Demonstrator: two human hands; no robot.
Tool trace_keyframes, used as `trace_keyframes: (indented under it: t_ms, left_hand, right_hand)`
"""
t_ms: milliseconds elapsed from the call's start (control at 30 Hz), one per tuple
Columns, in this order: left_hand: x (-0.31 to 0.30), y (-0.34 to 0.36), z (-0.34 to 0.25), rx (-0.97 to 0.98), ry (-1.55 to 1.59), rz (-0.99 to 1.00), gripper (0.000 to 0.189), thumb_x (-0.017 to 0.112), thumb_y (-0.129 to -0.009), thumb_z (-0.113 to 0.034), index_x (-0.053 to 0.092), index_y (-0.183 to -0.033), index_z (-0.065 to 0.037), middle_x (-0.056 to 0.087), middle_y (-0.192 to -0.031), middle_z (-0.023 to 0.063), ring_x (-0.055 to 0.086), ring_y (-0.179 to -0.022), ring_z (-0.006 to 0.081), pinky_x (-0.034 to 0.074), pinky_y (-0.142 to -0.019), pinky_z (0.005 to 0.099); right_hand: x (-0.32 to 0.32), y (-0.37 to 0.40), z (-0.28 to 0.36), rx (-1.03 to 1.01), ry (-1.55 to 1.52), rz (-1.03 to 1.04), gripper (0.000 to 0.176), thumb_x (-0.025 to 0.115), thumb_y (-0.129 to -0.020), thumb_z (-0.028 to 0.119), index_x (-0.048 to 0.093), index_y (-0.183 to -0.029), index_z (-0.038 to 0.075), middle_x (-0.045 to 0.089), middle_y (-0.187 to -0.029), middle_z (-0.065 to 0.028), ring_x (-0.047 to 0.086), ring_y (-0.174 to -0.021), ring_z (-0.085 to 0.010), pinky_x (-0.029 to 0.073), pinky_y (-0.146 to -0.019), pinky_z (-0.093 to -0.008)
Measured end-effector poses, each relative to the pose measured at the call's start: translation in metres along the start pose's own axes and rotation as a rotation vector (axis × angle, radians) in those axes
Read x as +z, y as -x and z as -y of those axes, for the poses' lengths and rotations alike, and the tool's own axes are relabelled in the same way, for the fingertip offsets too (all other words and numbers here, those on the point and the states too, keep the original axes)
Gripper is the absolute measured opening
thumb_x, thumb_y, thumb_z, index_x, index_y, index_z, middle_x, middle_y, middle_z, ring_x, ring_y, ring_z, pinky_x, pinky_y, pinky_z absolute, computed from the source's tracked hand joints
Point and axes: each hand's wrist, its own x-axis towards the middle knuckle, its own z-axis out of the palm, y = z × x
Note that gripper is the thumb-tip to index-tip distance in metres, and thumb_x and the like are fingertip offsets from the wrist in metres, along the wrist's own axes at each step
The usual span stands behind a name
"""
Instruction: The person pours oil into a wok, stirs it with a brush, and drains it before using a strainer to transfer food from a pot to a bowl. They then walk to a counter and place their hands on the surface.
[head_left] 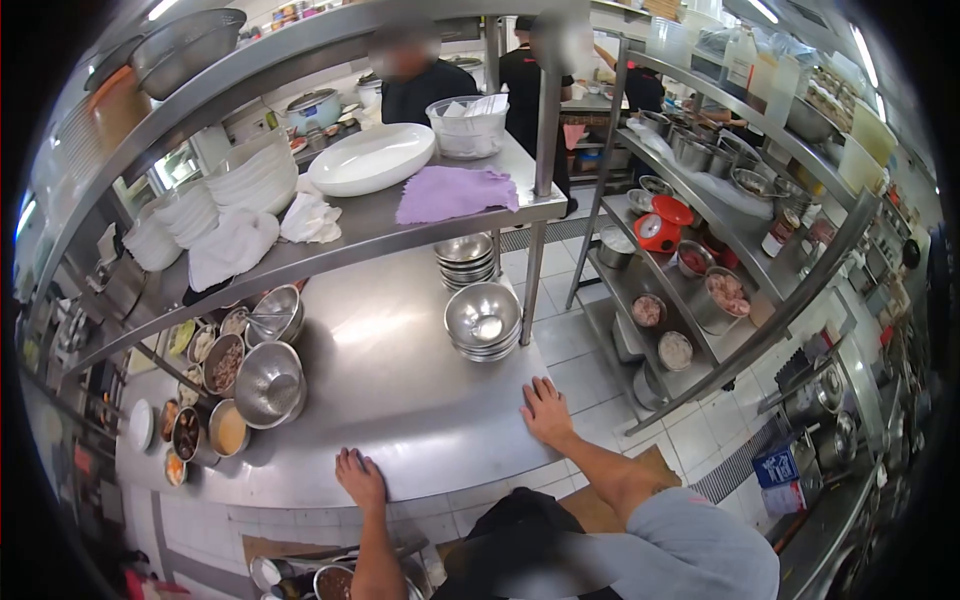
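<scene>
My left hand (360, 478) rests on the front edge of the steel table (375, 400), its fingers slightly apart and nothing in it. At the table's right corner my right hand (546, 412) lies flat with spread fingers, also holding nothing. Beyond the right hand stand stacked metal bowls (483, 318), with a second bowl stack (465, 258) behind them. Farther left of my left hand are an empty-looking perforated metal bowl (270, 383) and a bowl of yellowish liquid (230, 430).
Above the table runs a shelf with a white oval dish (372, 158), a purple cloth (457, 194) and stacked white plates (252, 172). A metal rack (740, 345) with food containers and a red scale (662, 225) stands right. People in black stand behind the shelf.
</scene>
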Motion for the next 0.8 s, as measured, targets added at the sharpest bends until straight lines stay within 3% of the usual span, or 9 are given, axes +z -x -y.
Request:
trace_keyframes:
  t_ms: [800]
  left_hand:
    - [-0.0038,-0.0013,-0.0023,-0.012,-0.007,0.03,0.036,0.056,-0.084,-0.015,0.056,-0.116,0.002,0.049,-0.131,0.0198,0.039,-0.127,0.0387,0.028,-0.108,0.0474]
  right_hand:
    - [-0.0078,-0.0015,0.0058,0.002,0.02,0.004,0.051,0.057,-0.087,0.031,0.048,-0.132,0.009,0.039,-0.142,-0.0162,0.033,-0.133,-0.035,0.034,-0.101,-0.0513]
